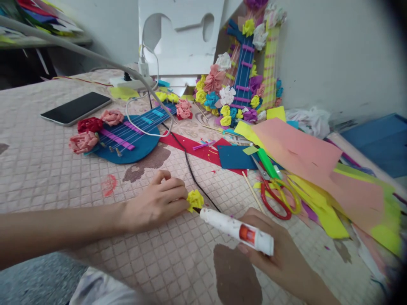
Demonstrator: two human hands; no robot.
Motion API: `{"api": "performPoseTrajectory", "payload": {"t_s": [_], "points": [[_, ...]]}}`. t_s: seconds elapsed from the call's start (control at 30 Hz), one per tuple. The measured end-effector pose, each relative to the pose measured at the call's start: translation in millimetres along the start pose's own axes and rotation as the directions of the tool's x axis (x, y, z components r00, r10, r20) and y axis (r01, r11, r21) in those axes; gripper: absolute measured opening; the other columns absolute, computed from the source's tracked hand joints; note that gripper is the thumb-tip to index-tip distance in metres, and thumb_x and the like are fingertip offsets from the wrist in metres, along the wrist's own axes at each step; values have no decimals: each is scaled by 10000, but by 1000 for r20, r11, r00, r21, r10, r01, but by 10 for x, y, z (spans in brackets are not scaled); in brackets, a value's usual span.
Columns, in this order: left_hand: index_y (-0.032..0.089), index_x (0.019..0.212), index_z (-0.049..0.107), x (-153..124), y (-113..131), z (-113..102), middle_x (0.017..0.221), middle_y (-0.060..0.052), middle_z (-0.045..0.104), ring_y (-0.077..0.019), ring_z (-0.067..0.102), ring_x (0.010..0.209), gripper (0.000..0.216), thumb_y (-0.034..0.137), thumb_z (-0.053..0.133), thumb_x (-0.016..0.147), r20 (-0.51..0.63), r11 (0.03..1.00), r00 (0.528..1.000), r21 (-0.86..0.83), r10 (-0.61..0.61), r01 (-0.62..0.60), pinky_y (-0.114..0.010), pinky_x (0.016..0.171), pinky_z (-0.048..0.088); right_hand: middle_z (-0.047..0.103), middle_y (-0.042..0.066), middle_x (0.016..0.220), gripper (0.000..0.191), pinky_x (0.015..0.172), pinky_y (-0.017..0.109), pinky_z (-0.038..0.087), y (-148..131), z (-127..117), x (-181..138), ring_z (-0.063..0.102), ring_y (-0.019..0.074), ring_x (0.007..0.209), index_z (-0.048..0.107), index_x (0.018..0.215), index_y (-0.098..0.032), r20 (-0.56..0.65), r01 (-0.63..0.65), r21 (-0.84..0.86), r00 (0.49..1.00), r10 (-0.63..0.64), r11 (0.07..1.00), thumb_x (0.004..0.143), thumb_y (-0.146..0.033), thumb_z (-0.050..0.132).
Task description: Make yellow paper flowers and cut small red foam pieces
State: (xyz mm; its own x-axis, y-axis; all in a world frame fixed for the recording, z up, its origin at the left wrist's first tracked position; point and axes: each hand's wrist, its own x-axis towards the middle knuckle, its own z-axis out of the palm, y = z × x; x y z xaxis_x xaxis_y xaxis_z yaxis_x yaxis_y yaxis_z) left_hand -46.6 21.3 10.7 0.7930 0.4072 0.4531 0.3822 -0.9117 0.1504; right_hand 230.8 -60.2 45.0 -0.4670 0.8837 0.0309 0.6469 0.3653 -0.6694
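My left hand (pixel 160 201) rests on the table with its fingers closed on a small yellow crepe-paper flower (pixel 195 198). In my right hand (pixel 281 252) is a white hot glue gun (pixel 221 222), gripped round its body with an orange-red part showing on the side. Its dark nozzle points left and is right at the flower's lower edge; whether it touches cannot be told. Beyond my left hand lies a blue paper guitar (pixel 143 148) with strings, purple strips, and red and pink paper flowers. A black cord runs behind the yellow flower.
Red-handled scissors (pixel 276 207) and a green-handled cutter (pixel 267 163) lie at the right, beside stacked coloured paper sheets (pixel 302 144). A phone (pixel 76 109) lies at the left. Flower-covered paper guitars (pixel 243 80) lean at the back. A white cable (pixel 104 59) crosses above the table.
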Motion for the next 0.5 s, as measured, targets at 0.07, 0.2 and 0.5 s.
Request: {"api": "performPoseTrajectory", "payload": {"t_s": [0.07, 0.2, 0.5], "points": [[199, 870, 592, 1, 2, 1, 854, -5, 655, -160, 540, 878, 200, 167, 413, 953, -9, 1000, 1000, 3, 0, 0, -364, 820, 271, 518, -5, 801, 54, 582, 277, 395, 15, 11, -10, 534, 166, 711, 485, 896, -240, 54, -1, -10, 999, 1, 1000, 862, -256, 522], [204, 860, 593, -3, 6, 10, 848, -2, 655, -158, 537, 880, 199, 176, 419, 950, -15, 1000, 1000, -1, -11, 11, -362, 825, 274, 503, -2, 820, 71, 590, 284, 384, 62, 26, -34, 525, 168, 724, 468, 912, -236, 91, -39, -29, 995, 41, 999, 871, -268, 516], [197, 839, 596, 10, 8, -6, 829, -2, 650, -157, 536, 854, 230, 173, 400, 956, -7, 1000, 1000, 6, -6, 6, -365, 814, 271, 500, 4, 794, 70, 575, 281, 379, 31, 37, -16, 520, 167, 699, 474, 884, -231, 74, -35, -57, 996, 40, 998, 909, -296, 466]]}}
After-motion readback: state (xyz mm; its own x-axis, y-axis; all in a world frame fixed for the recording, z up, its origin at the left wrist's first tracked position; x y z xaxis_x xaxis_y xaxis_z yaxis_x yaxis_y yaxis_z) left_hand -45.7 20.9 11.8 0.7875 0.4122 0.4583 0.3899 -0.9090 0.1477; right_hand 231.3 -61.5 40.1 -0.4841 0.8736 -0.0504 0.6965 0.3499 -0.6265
